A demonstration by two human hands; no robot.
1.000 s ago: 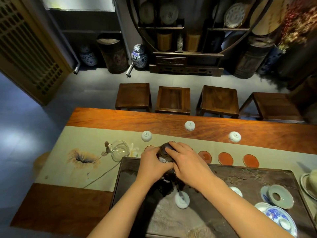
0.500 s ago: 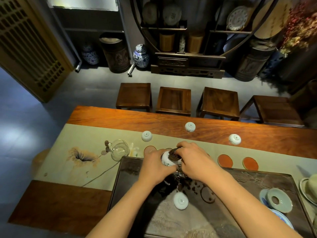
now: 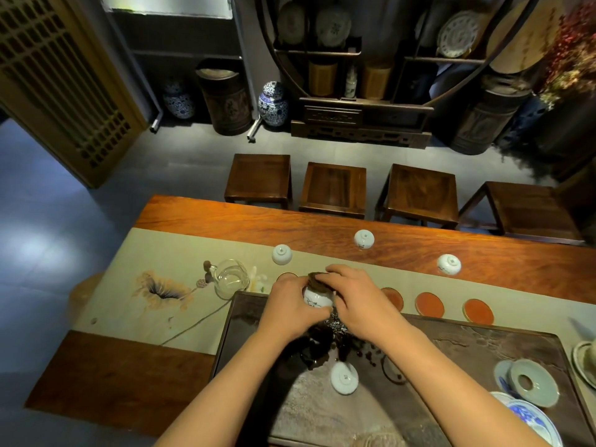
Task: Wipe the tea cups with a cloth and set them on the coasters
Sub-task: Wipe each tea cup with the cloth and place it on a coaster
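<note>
My left hand (image 3: 288, 306) grips a white tea cup (image 3: 316, 298) over the far edge of the dark tea tray (image 3: 245, 321). My right hand (image 3: 358, 296) presses a dark brown cloth (image 3: 317, 279) onto the top of that cup; the rest of the cloth hangs down below my hands. Another white cup (image 3: 344, 378) stands upside down on the tray. Three upturned cups (image 3: 281, 254) (image 3: 363, 238) (image 3: 448, 264) sit farther back on the table. Round orange coasters (image 3: 429, 304) (image 3: 478, 310) lie in a row on the beige runner; others are partly hidden by my hands.
A glass pitcher (image 3: 230, 277) stands left of my hands on the runner (image 3: 154, 253). Pale saucers and a blue-and-white dish (image 3: 529, 382) sit at the tray's right end. Several wooden stools (image 3: 332, 188) line the far side of the table.
The cup was wrapped in the cloth one second ago; now its white side shows, and my right hand has shifted the cloth up onto the cup's top.
</note>
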